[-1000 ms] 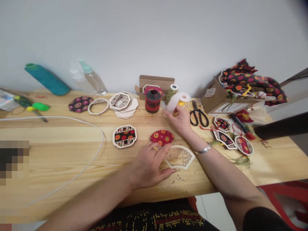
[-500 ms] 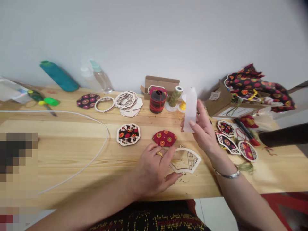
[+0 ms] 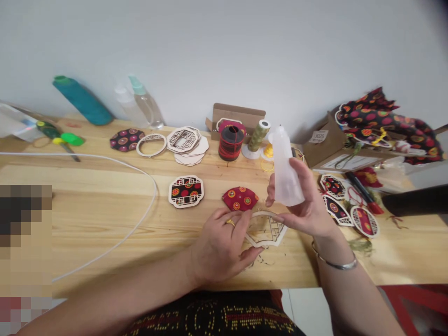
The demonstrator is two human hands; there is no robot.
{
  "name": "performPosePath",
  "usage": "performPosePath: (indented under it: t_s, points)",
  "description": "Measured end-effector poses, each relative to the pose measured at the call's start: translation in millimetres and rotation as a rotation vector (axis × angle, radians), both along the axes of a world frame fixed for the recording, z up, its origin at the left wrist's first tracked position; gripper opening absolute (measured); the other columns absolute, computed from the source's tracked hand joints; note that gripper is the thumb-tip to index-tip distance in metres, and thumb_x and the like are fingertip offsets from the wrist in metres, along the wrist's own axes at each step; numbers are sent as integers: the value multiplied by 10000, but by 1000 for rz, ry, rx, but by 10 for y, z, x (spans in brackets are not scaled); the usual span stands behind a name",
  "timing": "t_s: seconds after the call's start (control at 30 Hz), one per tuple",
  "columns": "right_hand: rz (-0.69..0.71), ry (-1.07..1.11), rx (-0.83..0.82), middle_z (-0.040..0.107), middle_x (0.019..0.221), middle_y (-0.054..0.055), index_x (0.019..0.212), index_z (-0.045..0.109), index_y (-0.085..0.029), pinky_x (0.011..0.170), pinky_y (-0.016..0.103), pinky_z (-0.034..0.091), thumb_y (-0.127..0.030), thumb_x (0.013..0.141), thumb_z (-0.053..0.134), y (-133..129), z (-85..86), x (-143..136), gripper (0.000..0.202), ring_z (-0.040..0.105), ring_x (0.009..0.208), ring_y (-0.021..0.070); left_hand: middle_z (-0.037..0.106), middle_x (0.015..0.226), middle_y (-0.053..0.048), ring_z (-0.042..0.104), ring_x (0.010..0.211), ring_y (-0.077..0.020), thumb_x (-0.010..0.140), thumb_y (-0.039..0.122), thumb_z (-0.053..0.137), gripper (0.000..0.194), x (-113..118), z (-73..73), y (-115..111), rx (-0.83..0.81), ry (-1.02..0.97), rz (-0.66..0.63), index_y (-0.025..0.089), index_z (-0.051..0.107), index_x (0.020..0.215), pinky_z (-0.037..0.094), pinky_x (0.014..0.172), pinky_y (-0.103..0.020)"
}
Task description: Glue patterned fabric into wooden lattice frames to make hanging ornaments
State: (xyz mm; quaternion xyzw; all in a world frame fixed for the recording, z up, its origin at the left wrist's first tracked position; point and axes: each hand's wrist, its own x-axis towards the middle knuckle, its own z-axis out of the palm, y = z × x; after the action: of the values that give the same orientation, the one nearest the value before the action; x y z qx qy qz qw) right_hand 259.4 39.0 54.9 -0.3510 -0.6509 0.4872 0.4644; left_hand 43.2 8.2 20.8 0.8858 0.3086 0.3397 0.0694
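My left hand (image 3: 221, 247) grips a fan-shaped wooden frame (image 3: 269, 243) with lattice at its right end, fingers over its left end and thumb at the lower edge. In my right hand (image 3: 313, 210) is a translucent white squeeze bottle (image 3: 287, 175), upright and slightly tilted, its narrow tip up. The right thumb reaches away from the bottle to the frame's top right edge. Just behind the frame lies a red patterned fan-shaped fabric piece (image 3: 241, 199). Left of that is a wooden-framed black fabric ornament (image 3: 186, 192).
Behind stand a red-and-black thread spool (image 3: 231, 143), a green spool (image 3: 259, 137) and a small cardboard box (image 3: 240, 112). Several wooden cutouts (image 3: 185, 140) are stacked at back. A fabric-filled carton (image 3: 324, 147) and finished ornaments (image 3: 365, 221) sit right. A white cable (image 3: 140, 170) curves across the left.
The squeeze bottle has turned and come lower and nearer in my right hand. My right thumb has moved from the bottle to the frame's edge. My left hand stays on the frame.
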Motion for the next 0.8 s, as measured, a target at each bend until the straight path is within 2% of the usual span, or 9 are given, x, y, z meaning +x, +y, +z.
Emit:
performPosePath:
  t_s: [0.13, 0.27, 0.4, 0.5, 0.63, 0.8]
  points:
    - [2, -2, -24, 568, 1000, 5, 1395, 256, -483, 705, 426, 586, -156, 719, 734, -49, 48, -36, 890, 608, 796, 192, 696, 1020, -194, 674, 897, -285, 830, 408, 578, 582, -5, -6, 6, -13, 15, -28, 25, 457, 1251, 530, 790, -460]
    - [-64, 90, -13, 560, 913, -11, 1328, 360, -462, 601, 369, 594, -131, 731, 721, -83, 119, -99, 772, 624, 733, 177, 696, 1009, -192, 672, 915, -293, 831, 408, 573, 566, -8, -24, 23, -10, 29, -53, 24, 466, 1232, 533, 785, -457]
    - [-205, 129, 38, 619, 803, -1, 1217, 486, -368, 509, 328, 567, -206, 750, 731, -46, 256, -169, 552, 667, 663, 194, 692, 1017, -201, 671, 932, -297, 824, 417, 584, 578, -8, -25, 19, -21, 35, -43, 16, 468, 1224, 530, 804, -458]
    - [-254, 152, 23, 646, 732, -3, 1153, 511, -345, 440, 316, 525, -309, 749, 739, 17, 328, -220, 466, 677, 594, 209, 692, 1023, -205, 668, 944, -304, 831, 423, 576, 586, -9, -26, 9, -25, 38, -42, 15, 458, 1236, 527, 800, -466]
    - [-309, 180, -22, 631, 623, -11, 1146, 523, -278, 368, 284, 442, -436, 732, 729, 120, 235, -285, 489, 643, 504, 201, 690, 1018, -234, 660, 969, -326, 837, 416, 562, 604, -18, -38, 3, -18, 62, -43, -12, 446, 1248, 518, 806, -491]
    - [-332, 184, -88, 582, 534, -51, 1084, 589, -244, 398, 286, 423, -487, 662, 767, 222, 6, -346, 518, 546, 422, 149, 696, 1015, -228, 665, 972, -326, 830, 424, 574, 604, -21, -37, 4, -2, 58, -46, -15, 466, 1230, 531, 826, -474]
